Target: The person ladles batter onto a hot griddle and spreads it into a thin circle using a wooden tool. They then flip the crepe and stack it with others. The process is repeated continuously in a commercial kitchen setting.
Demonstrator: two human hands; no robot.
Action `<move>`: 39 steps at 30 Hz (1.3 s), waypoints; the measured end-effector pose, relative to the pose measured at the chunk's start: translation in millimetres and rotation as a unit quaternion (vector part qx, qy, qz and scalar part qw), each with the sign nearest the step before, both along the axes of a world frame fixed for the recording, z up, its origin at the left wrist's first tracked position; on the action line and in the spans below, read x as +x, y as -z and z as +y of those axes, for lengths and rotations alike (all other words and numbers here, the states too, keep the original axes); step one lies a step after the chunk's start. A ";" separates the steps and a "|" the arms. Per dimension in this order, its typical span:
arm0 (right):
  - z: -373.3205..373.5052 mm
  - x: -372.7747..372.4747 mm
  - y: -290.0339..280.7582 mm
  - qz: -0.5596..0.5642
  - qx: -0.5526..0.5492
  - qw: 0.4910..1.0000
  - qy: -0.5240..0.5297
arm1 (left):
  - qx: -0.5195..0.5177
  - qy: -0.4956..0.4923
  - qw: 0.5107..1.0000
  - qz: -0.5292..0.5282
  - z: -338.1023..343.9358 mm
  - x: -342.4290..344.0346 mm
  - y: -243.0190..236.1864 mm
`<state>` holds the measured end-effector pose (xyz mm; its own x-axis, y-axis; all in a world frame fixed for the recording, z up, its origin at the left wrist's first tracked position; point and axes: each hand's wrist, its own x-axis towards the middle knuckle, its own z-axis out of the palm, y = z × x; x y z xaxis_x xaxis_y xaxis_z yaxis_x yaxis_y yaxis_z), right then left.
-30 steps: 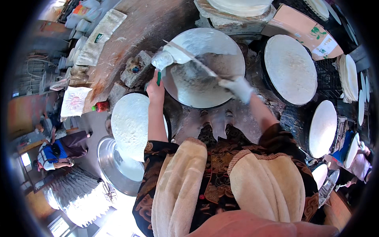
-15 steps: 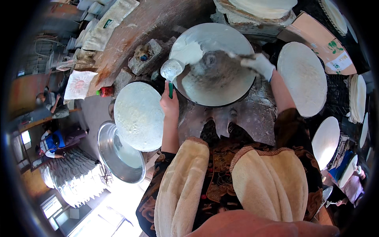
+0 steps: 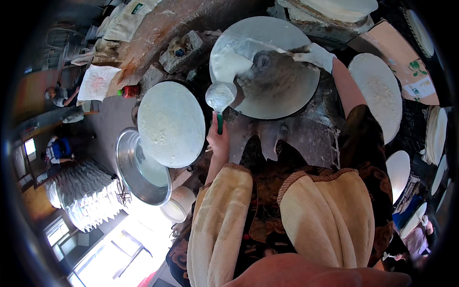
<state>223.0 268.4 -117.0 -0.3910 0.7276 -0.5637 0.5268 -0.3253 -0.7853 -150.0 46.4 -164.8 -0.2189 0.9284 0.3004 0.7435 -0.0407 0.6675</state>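
Note:
A large round griddle [image 3: 291,98] lies in front of me, with a white pool of batter [image 3: 229,66] on its left part and a thin pale film around it. My left hand [image 3: 218,141] is closed around the green handle of a metal ladle [image 3: 221,95], whose bowl is over the griddle's near left edge, touching the pool in view. My right hand [image 3: 318,56], in a white glove, grips a thin pale spreading stick [image 3: 272,46] that reaches left across the far half of the griddle. The glove partly hides its grip end.
To the left stands a white-topped round stack [image 3: 172,124], overlapping a steel basin [image 3: 122,167]. A white bucket [image 3: 179,204] is nearer me. At right are a round flatbread stack [image 3: 377,95] and a cardboard box [image 3: 401,62]. Rough blocks [image 3: 181,52] stand beyond the left stack.
My right hand has moved away from me over the griddle with the spreading stick. The ladle has come nearer me and a little right. The view has shifted slightly.

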 end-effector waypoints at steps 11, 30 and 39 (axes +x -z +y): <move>41.1 0.9 -23.2 -0.015 0.015 0.998 -0.056 | -0.061 0.080 0.994 0.038 -58.6 22.0 0.0; 53.0 -9.7 -35.7 -0.160 -0.040 0.942 -0.292 | 0.106 -0.065 0.824 -0.552 32.3 -34.1 -110.2; 71.1 -12.2 -30.8 -0.156 0.006 0.941 -0.301 | 0.133 0.003 0.727 -0.674 -14.3 -83.5 -129.6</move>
